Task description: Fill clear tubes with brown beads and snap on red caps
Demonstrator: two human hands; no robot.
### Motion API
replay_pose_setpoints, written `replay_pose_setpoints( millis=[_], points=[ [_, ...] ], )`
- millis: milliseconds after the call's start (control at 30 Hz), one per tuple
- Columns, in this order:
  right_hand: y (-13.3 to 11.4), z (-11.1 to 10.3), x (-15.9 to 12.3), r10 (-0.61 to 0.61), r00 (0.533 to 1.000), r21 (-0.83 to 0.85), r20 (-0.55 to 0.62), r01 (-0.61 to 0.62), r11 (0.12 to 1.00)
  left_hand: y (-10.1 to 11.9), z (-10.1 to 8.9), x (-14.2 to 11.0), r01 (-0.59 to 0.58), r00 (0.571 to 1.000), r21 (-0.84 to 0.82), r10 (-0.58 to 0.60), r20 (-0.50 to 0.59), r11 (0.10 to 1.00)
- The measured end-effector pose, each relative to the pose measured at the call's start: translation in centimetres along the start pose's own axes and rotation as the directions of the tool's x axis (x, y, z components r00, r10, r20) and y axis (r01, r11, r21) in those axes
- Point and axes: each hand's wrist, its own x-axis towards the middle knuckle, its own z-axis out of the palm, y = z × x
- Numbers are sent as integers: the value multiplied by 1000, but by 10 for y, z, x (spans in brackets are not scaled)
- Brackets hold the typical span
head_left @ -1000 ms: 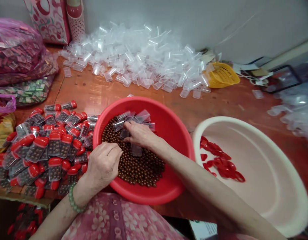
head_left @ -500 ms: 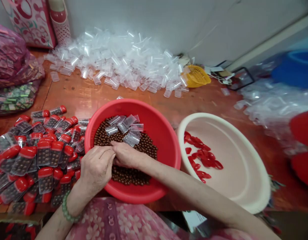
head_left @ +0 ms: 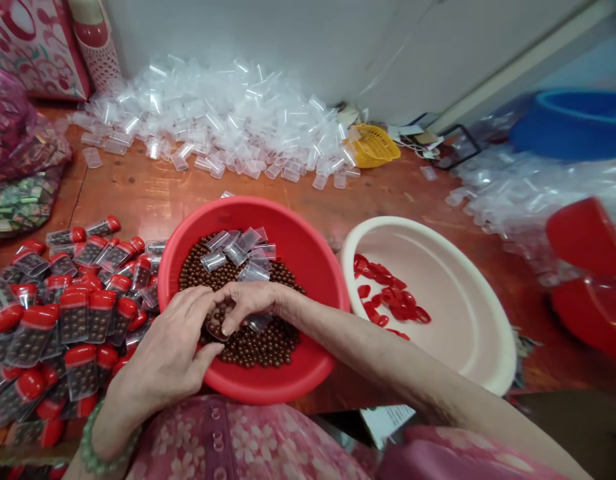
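Observation:
A red basin (head_left: 308, 260) holds small brown balls (head_left: 261, 343) and several empty clear plastic tubes (head_left: 235, 250). Both my hands meet over its near left side. My left hand (head_left: 171, 350) curls its fingers round a clear tube (head_left: 215, 327) with brown balls in it. My right hand (head_left: 248, 300) is cupped over the tube's mouth, fingers bent down onto it. A second clear tube (head_left: 258, 323) lies under my right palm.
Filled tubes with red caps (head_left: 63, 313) are piled left of the red basin. A cream basin (head_left: 458, 280) with red caps (head_left: 388, 297) sits to the right. A heap of empty clear tubes (head_left: 213, 127) lines the wall, with a yellow basket (head_left: 371, 143) beside it.
My right hand has drawn back from the loose tubes to my left hand. My left hand has turned palm-up, showing the tube it holds. The view has shifted right.

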Motion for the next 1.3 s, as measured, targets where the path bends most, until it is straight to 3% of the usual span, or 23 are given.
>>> replay_pose_setpoints(
  millis=[100,233,300,367,400,433,500,533,567,600,667,767,833,1033,1167,1300],
  points=[
    [-4,-4,-10,-76,997,144,-21,78,986,0,3,3,59,997,66,-61,38,996],
    [-9,-1,-30,-126,990,198,-56,135,971,2,15,11,54,998,10,-54,-44,998],
    [-12,2,-45,-106,989,133,-102,119,984,2,17,14,26,993,-89,-36,-112,996],
    [-16,4,-62,-35,963,-113,-268,5,994,2,14,16,25,984,-192,-58,-167,981],
    [-18,4,-70,5,909,-298,-416,-142,944,2,12,16,31,980,-238,-76,-184,971],
    [-18,3,-77,22,817,-440,-576,-333,834,1,10,17,36,976,-280,-94,-195,959],
    [-16,-1,-86,-10,592,-488,-806,-655,577,1,8,20,47,969,-345,-126,-212,937],
    [-15,-4,-87,-24,503,-447,-864,-744,497,1,7,21,56,966,-366,-144,-217,929],
    [-12,-8,-87,-23,448,-408,-894,-789,459,1,7,22,65,962,-378,-158,-222,924],
    [-10,-11,-85,-21,427,-390,-904,-805,448,1,8,23,70,959,-381,-167,-227,922],
    [-8,-16,-78,-33,448,-419,-893,-804,422,1,10,24,78,957,-373,-174,-232,924],
    [-12,-19,-68,-79,549,-528,-832,-742,413,1,12,23,87,956,-364,-181,-231,927],
    [-16,-19,-65,-108,575,-566,-811,-725,393,1,13,22,99,954,-361,-191,-230,927],
    [-11,-25,-62,-89,499,-500,-862,-809,307,-2,17,23,153,949,-450,-257,-181,880],
    [-5,-30,-60,-69,496,-489,-865,-809,326,-1,14,24,180,958,-522,-269,-99,834],
    [-10,-21,-69,-90,482,-475,-872,-783,402,7,1,23,122,958,-552,-244,-153,825]
  ],
)
